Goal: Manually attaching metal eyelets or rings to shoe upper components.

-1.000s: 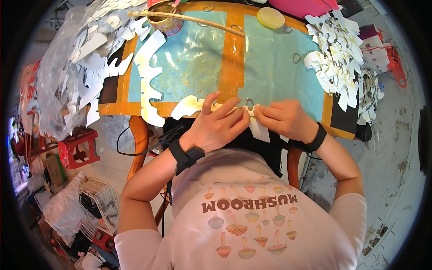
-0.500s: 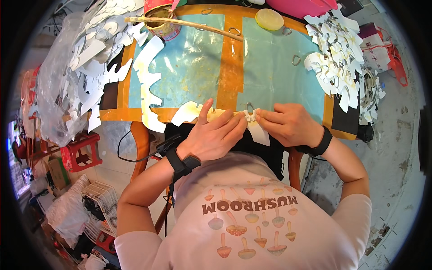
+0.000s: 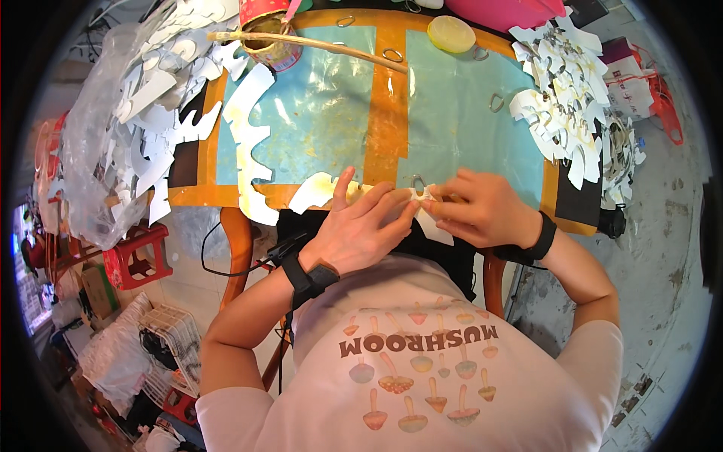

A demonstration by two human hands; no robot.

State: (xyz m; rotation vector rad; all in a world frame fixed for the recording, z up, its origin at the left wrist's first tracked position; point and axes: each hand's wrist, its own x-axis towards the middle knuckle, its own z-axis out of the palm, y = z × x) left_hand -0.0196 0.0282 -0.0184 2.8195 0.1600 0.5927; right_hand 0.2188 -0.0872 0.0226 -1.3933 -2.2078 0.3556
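Note:
A white notched strip (image 3: 310,193), yellowed along part of its face, lies at the table's near edge under my hands. My left hand (image 3: 355,226) pinches its edge with thumb and fingertips, the forefinger raised. From the right, my right hand (image 3: 486,209) closes its fingertips on the same strip beside a small metal ring (image 3: 419,181). The ring sits at the strip's edge between both hands; its lower part is hidden. A second notched white strip (image 3: 245,151) lies to the left, its lower end over the table edge.
A wooden-handled brush (image 3: 331,46) rests across an open tin (image 3: 276,56) at the far left. Loose metal rings (image 3: 495,102) and a yellow round lid (image 3: 452,34) are on the table (image 3: 459,113). White pieces are heaped at right (image 3: 561,94) and left (image 3: 151,98).
My right hand's fingers have shifted slightly at the strip by the ring. The strip's right end now hangs a little differently, more hidden behind that hand. My left hand has barely moved.

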